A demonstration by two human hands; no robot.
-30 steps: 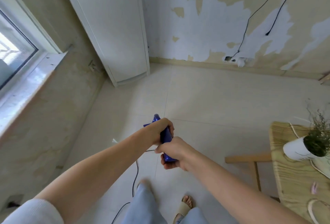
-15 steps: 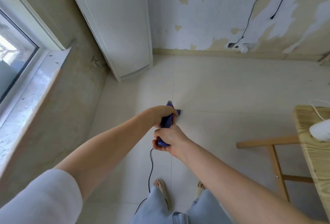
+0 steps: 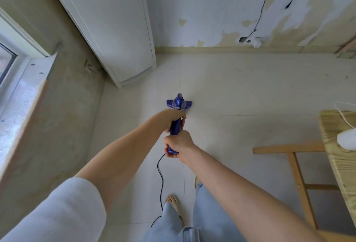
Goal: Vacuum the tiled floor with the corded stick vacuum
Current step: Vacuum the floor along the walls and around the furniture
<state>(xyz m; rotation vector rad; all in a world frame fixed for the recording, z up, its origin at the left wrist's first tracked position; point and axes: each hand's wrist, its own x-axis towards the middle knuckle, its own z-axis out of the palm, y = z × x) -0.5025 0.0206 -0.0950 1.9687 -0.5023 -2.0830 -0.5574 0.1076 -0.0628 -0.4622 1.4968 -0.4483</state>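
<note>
A blue stick vacuum (image 3: 179, 104) stands almost straight below me on the pale tiled floor (image 3: 240, 91), its flat head spread across a tile joint. My left hand (image 3: 171, 117) grips the upper part of the handle. Just below it my right hand (image 3: 178, 145) is closed around the handle's end. A black power cord (image 3: 160, 180) leaves the handle's end and trails down between my feet. The tube is mostly hidden behind my hands.
A tall white cabinet (image 3: 119, 35) stands in the far left corner beside a windowsill (image 3: 19, 95). A wooden table (image 3: 339, 153) with a white pot (image 3: 346, 138) sits at the right. The back wall (image 3: 221, 10) has peeling paint, a socket and hanging wires.
The vacuum head has moved forward, away from my feet, and now shows beyond my hands. My view has tilted down and shifted nearer the cabinet. Both hands keep their grip.
</note>
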